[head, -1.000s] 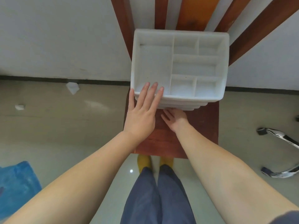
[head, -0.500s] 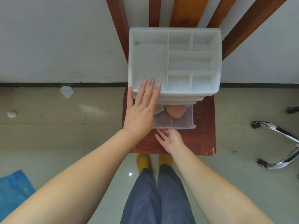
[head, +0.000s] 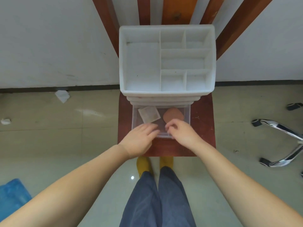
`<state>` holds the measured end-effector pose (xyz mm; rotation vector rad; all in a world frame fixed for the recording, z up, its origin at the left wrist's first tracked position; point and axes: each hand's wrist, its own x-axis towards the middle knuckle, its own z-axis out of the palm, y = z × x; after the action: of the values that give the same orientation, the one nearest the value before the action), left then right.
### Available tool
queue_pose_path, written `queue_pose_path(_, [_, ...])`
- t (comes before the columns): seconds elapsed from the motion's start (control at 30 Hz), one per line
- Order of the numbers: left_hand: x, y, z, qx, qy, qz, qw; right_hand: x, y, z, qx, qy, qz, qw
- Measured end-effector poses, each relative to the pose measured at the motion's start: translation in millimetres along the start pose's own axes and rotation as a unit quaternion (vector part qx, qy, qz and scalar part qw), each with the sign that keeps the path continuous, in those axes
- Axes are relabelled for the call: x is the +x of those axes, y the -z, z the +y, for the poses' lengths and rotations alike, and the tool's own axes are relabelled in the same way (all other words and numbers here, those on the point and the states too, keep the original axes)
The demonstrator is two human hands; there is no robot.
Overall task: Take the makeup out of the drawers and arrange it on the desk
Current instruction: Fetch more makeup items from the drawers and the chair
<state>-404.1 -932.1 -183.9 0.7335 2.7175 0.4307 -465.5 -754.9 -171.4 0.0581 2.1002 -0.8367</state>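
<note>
A white organizer (head: 166, 60) stands on a small red-brown surface (head: 202, 126) set against the wall, and its open top is split into one large bay on the left and five smaller bays on the right, all showing only bare white plastic. From its base a clear drawer (head: 186, 112) stands pulled out toward the person. Inside the drawer a flat, pale square sachet (head: 148, 114) lies tilted in the left half, and a peach sponge (head: 173, 114) lies in the right half, just beside it but apart. Whatever print the sachet carries is too faint to read, and no brand or writing shows on the organizer or drawer. The left hand (head: 139, 139) reaches over the drawer's near left corner with fingers stretched forward and a loose, wide grip, its fingertips (head: 153, 128) close to the sachet's near edge; contact cannot be made out through the blur. The right hand (head: 181, 132) sits at the near right part of the drawer with fingers curled inward, a narrow grip, just in front of the sponge; whether it pinches the drawer's front wall or anything else I cannot tell. On the floor lie two crumpled paper scraps (head: 62, 95) at left, a blue cloth (head: 12, 193) at lower left, and a chrome chair base (head: 282, 141) at right.
</note>
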Motion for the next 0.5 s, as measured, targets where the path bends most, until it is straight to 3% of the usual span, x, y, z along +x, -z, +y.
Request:
queue_pose_path(0.1, [25,-24,-14,-0.028,0.230,-0.064,0.971,28,4,3,-0.287,0.039,0.054,0.955])
queue_pose_path(0.2, [53,-45,-24,0.028,0.289,-0.093,0.952,51,-14,10,-0.424,0.042,0.056,0.903])
queue_pose_path(0.33, [73,-55,-37,0.100,0.291,-0.110,0.945,70,-23,15,-0.430,0.070,0.121,0.892])
queue_pose_path(0.5, [65,-37,-30,-0.008,0.281,-0.102,0.954,57,-7,13,-0.317,0.091,0.102,0.939])
